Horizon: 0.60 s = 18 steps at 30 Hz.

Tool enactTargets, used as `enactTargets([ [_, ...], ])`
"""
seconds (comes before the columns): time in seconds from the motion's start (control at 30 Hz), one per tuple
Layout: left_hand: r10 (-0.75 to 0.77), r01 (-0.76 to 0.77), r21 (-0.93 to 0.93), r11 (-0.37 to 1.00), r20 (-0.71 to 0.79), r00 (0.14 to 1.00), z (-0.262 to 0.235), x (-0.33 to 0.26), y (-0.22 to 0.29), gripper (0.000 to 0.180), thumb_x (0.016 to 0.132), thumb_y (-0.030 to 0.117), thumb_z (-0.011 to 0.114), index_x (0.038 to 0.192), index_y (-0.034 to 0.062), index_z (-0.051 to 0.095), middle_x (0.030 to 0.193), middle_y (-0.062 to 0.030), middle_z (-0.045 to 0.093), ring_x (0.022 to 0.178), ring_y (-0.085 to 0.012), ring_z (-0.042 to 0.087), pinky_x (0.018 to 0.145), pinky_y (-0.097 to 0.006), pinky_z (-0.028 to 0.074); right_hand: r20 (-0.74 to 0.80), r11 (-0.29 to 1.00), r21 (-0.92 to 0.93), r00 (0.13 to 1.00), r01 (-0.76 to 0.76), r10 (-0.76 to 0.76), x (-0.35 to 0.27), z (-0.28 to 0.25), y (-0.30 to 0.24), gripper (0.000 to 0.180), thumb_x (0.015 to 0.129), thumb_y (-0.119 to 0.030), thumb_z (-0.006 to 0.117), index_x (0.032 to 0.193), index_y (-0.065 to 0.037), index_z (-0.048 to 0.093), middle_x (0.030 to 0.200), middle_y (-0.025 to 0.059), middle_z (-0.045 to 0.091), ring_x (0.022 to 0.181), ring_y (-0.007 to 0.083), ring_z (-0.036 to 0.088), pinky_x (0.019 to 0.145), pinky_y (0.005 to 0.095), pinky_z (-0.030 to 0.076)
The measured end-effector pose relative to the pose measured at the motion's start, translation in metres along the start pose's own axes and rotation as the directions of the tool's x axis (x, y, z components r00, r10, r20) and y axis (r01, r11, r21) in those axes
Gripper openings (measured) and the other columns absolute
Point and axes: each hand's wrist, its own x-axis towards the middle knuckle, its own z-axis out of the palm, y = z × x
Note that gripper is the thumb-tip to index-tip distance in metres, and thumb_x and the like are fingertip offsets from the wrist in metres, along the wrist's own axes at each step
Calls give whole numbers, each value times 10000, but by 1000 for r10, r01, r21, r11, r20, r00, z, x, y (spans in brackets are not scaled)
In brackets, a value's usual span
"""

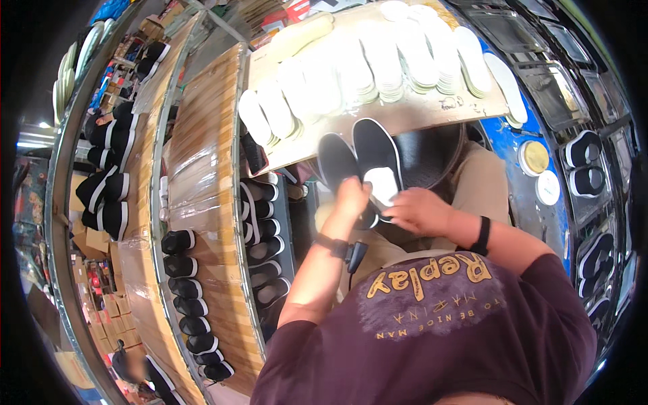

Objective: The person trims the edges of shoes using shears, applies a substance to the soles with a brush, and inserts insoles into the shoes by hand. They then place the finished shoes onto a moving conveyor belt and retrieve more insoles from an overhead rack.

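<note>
Two black slip-on shoes with white sole edges are held side by side in front of me, toes pointing away. My left hand [352, 196] is closed at the heel end of the slightly blurred left shoe [336, 156]. A white insole [381, 183] shows in the opening of the right shoe [374, 143]. My right hand [420, 210] has its fingers closed at the heel of that shoe, beside the insole's near end. Exactly what its fingertips pinch is partly hidden.
Stacks of white insoles [378, 64] stand on the wooden board [466, 108] ahead. Black shoes [181, 266] line the wooden shelf [202, 155] at left. Two round containers [534, 158] sit on a blue surface at right, near a rack holding more shoes [586, 181].
</note>
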Motion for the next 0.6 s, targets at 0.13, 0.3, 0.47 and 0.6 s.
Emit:
enactTargets([
  [0.13,13,-49,-247,968,-144,990,-17,-23,7,251,838,197,596,856,-51,561,781,-267,601,785,-442,607,712,-494,470,-194,958,-1,940,-286,281,-39,-47,18,146,818,-110,648,960,-126,677,726,99,542,691,319,564,591,444,434],
  [0.3,-22,-59,-224,973,-346,938,-121,24,-82,204,828,156,572,823,-49,573,756,-211,603,694,-339,588,619,-435,466,-346,827,-27,781,-562,520,-112,-80,18,128,806,-70,647,927,-85,687,746,124,603,685,330,597,604,409,470],
  [0.47,-355,-289,-623,727,-701,618,-310,142,-156,262,909,30,537,1159,-46,548,788,-93,629,680,-199,623,628,-307,553,-256,739,-54,725,-671,640,-130,-70,-6,120,802,-73,644,912,-81,693,743,137,607,707,349,609,622,412,481],
  [0.6,-378,-278,-616,737,-717,586,-331,171,-180,276,926,-26,455,1194,-34,523,832,-106,619,652,-194,625,605,-311,562,-262,703,14,675,-711,689,-139,-74,-7,122,802,-81,641,910,-76,697,761,152,621,717,350,621,629,414,489],
])
